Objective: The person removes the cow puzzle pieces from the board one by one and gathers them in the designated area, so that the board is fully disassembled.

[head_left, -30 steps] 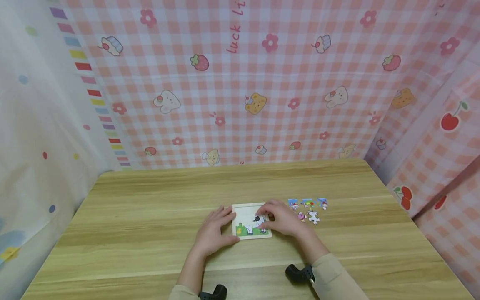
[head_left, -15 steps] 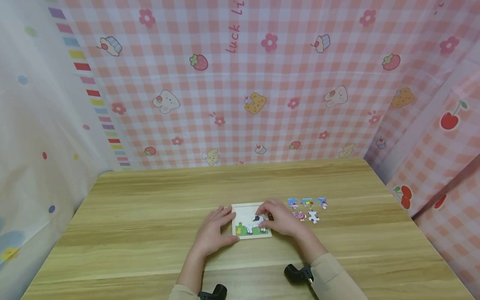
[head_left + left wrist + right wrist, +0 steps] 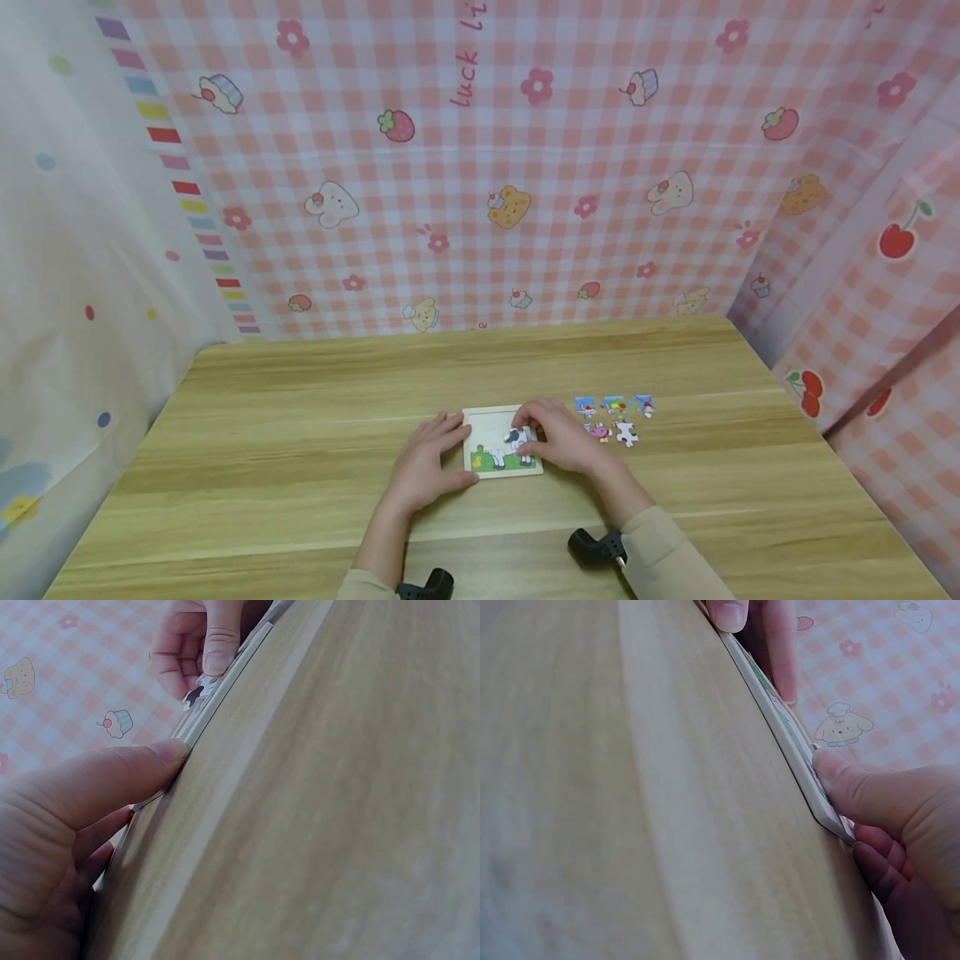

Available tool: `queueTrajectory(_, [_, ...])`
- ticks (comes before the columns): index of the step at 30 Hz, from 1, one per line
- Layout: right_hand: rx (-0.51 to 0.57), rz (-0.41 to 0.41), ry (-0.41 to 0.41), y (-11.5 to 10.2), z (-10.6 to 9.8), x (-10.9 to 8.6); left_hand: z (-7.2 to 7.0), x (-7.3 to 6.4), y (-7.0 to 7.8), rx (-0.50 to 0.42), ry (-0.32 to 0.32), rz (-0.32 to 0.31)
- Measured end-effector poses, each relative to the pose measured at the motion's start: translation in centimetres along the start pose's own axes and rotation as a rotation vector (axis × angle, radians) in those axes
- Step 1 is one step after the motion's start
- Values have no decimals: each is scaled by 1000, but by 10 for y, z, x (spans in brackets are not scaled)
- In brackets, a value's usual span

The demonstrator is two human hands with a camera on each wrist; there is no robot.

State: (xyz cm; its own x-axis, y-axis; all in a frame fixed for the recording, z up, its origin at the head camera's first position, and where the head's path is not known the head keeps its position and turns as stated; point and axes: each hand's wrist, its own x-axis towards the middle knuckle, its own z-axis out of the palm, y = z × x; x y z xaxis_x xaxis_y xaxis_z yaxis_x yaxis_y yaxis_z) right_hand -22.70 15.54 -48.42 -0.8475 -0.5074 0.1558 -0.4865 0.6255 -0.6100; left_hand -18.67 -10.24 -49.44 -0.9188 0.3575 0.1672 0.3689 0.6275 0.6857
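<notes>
A small jigsaw puzzle board [image 3: 487,421] with a pale wooden frame lies on the table. Its lower part shows green grass, a yellow duck and white animal legs, while bare backing shows at the upper left. My left hand [image 3: 429,462] holds the board's left side, thumb at the near corner and index finger higher up the edge. Over the right side, my right hand [image 3: 562,437] pinches a black-and-white puzzle piece [image 3: 515,436] between thumb and fingers. That piece [image 3: 196,696] shows low over the board in the left wrist view. The right fingers hide the board's upper right.
Several loose puzzle pieces [image 3: 615,406] lie right of the board, among them a white one [image 3: 627,433] and a pink one [image 3: 600,432] partly behind the right hand. The wooden table [image 3: 300,400] meets a checked curtain [image 3: 480,250] at the back.
The black-and-white piece shifts and turns very slightly under my right fingers. Both hands and the board stay almost in place.
</notes>
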Motion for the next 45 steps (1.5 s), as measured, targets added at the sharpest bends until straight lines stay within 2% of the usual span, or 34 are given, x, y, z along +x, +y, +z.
queueTrajectory(5, [24,1,10,-2,-1,-2,1,1,-1,9,0,5])
queueTrajectory(12, [67,-55,32,4,-1,-2,1,1,-1,10,-4,4])
queueTrajectory(24, [114,-53,44,4,0,-2,1,1,-1,3,-1,-8])
queueTrajectory(33, [114,-20,51,3,0,-2,2,1,-3,5,-2,-11])
queueTrajectory(45, [102,-37,60,2,1,-2,1,0,-2,15,5,-3])
